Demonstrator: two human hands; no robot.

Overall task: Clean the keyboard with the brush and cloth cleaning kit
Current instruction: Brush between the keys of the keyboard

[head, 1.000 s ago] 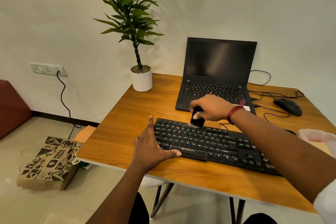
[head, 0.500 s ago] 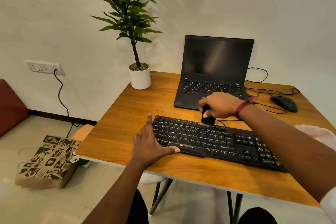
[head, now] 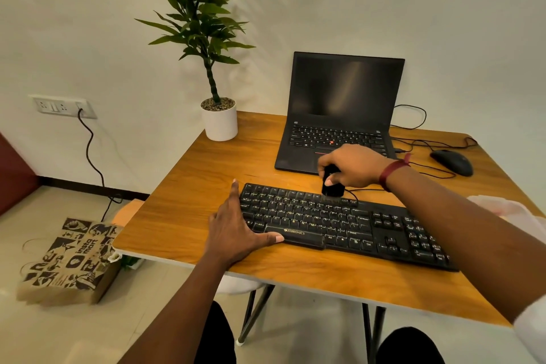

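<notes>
A black keyboard lies across the wooden table, near its front edge. My right hand grips a small black brush and holds it upright on the keyboard's top key row, about the middle of that row. My left hand rests flat against the keyboard's left end, fingers straight along its side and thumb lying by the spacebar. A pale cloth shows at the right edge of the table, partly hidden by my right forearm.
An open black laptop stands behind the keyboard. A black mouse with its cables lies at the back right. A white plant pot stands at the back left corner. A printed paper bag sits on the floor to the left.
My right hand has swept the brush to the right along the top key row. My left hand has stayed at the keyboard's left end.
</notes>
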